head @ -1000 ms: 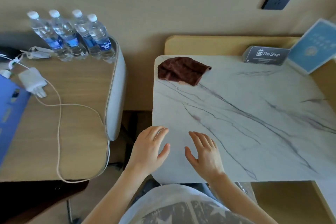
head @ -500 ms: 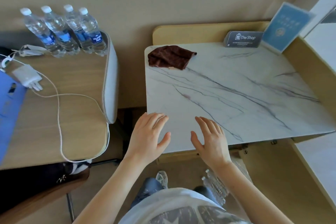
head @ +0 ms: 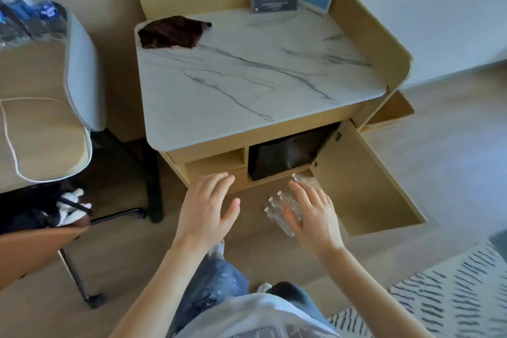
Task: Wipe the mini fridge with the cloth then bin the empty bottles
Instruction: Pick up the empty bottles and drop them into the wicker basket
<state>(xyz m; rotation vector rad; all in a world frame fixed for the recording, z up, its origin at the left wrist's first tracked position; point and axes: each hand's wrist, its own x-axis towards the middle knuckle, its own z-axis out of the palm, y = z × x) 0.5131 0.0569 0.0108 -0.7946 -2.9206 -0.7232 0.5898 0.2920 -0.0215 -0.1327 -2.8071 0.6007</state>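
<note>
Ahead of both hands: mini fridge [head: 285, 156] in open cabinet [head: 214, 164], judged unwiped | well beyond left hand [head: 211, 208]: cloth [head: 172, 31] lying on marble top [head: 247, 77], ungripped | under right hand [head: 315, 217]: empty bottles [head: 279, 214] on floor [head: 137, 255], unbinned | hands flat, fingers spread, holding nothing | neither step begun, by appearance.

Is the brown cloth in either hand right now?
No, the brown cloth lies on the marble top, and the left hand and right hand are both open, well away from it.
</note>
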